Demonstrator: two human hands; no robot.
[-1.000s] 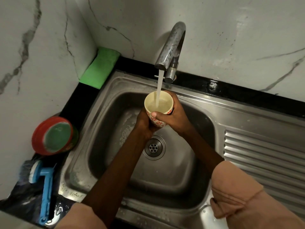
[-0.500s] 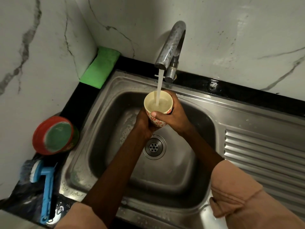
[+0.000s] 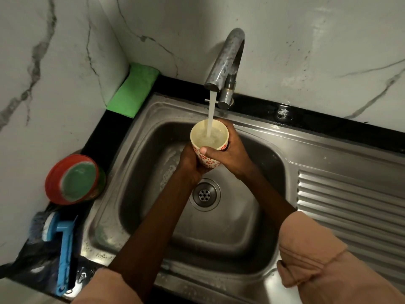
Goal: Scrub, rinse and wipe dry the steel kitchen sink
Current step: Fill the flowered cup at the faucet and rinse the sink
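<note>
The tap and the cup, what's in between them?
A stream of water runs from the tap straight down into the cup, which both hands grip over the sink. The head view shows it.

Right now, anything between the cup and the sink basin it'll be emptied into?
Nothing visible. Both hands, left and right, hold the cup under the tap, directly over the bare sink basin and drain.

Cream cup (image 3: pixel 208 148) with red flower pattern; green cloth (image 3: pixel 133 91); red-rimmed green tub (image 3: pixel 73 179); blue brush (image 3: pixel 64 249); black counter (image 3: pixel 328 119); white grey-veined marble wall (image 3: pixel 54 73); peach sleeves (image 3: pixel 324 266).
</note>
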